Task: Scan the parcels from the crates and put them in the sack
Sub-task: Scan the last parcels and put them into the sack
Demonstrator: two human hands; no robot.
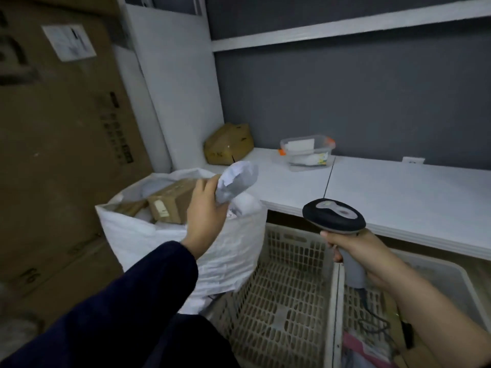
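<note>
You can read nothing here. The white label (69, 42) and black print (117, 128) on the big cardboard box (53, 160) are blurred.

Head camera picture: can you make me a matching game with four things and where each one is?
Things:
1. parcel
2. scanner
3. tub
4. crate

Places:
a. on the counter
b. held in the right hand
c. right beside the sack
d. held in the left hand

Pairs: 1-d, 2-b, 3-a, 4-c
</note>
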